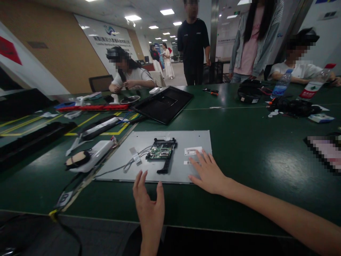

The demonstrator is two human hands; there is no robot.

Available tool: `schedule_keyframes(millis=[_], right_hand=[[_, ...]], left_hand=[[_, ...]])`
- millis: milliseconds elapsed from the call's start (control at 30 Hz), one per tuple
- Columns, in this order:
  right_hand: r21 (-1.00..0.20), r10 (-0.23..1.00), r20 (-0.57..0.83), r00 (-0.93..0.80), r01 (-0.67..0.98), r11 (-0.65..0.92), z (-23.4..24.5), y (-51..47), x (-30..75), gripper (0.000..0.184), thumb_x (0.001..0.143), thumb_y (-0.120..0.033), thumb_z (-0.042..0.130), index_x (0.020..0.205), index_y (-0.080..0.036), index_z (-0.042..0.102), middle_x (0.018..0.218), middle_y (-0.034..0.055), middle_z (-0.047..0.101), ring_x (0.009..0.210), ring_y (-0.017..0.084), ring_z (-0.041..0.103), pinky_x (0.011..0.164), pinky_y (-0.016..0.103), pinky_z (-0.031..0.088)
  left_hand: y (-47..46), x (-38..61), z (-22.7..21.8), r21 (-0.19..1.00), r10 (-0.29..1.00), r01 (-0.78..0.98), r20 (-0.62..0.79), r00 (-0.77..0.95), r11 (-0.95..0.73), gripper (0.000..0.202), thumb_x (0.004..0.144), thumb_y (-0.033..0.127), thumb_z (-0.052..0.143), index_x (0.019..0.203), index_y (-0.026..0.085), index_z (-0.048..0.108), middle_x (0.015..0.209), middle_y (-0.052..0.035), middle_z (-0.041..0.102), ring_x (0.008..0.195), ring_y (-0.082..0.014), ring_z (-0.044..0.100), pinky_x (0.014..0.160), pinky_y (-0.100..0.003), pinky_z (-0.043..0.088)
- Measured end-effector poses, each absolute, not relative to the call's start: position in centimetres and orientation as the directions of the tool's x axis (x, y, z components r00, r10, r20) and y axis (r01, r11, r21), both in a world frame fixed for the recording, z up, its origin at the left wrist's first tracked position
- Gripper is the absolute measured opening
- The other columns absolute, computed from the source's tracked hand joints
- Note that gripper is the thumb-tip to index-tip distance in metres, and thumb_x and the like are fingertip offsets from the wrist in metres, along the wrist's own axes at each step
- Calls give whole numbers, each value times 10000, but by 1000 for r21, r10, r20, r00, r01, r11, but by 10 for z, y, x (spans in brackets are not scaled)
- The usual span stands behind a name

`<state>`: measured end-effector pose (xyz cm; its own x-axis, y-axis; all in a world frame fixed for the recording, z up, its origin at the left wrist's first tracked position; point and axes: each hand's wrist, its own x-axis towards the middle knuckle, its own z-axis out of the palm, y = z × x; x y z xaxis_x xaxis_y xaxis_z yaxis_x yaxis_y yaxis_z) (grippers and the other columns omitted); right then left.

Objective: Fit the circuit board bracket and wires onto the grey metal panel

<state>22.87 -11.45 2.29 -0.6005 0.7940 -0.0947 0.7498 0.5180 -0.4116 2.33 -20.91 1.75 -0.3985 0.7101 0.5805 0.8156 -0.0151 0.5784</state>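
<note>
At the far left of the green table (pixel 253 160), long black bezel strips (pixel 34 138) are laid out side by side, apparently set apart from the work. Just right of them a white housing part (pixel 92 156) is seen resting at the left edge of a grey metal display panel (pixel 197 138), which lies flat near the person with its back upward, so that what is mounted on it is exposed. Grey cables (pixel 133 159) are taped down to the panel and are led toward the circuit board (pixel 161 151) fixed at its middle.

The left hand (pixel 149 206) is held open above the table's near edge, just short of the panel, fingers spread and nothing gripped. Behind the board, a black monitor back cover (pixel 163 105) is propped at an angle, well apart from the panel.

Right of the board a white label (pixel 193 150) is stuck down. The right hand (pixel 209 172) is laid flat and open on the panel's near right corner, fingertips by the label, seemingly to steady the sheet. Farther right, a water bottle (pixel 281 85) is stood before a seated person.
</note>
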Motion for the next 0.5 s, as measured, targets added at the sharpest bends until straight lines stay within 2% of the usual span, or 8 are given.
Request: schedule_keyframes(millis=[233, 500], right_hand=[[-420, 804, -60, -592, 746, 518, 24, -116, 225, 758, 937, -664, 273, 1546, -212, 260, 1643, 104, 68, 1483, 370, -19, 1177, 549, 36], [-412, 815, -59, -577, 757, 506, 29, -119, 225, 707, 949, -604, 314, 1528, -199, 310, 1641, 89, 104, 1485, 365, 11, 1181, 541, 50]], left_hand=[[-208, 23, 22, 578, 735, 816, 558, -384, -12, 478, 915, 330, 509, 1373, 206, 447, 1450, -137, 419, 1380, -278, 370, 1148, -466, 316], [-173, -9, 33, 386, 834, 912, 542, -105, -136, 495, 898, 340, 501, 1364, 174, 470, 1421, -151, 479, 1389, -286, 375, 1152, -487, 306]])
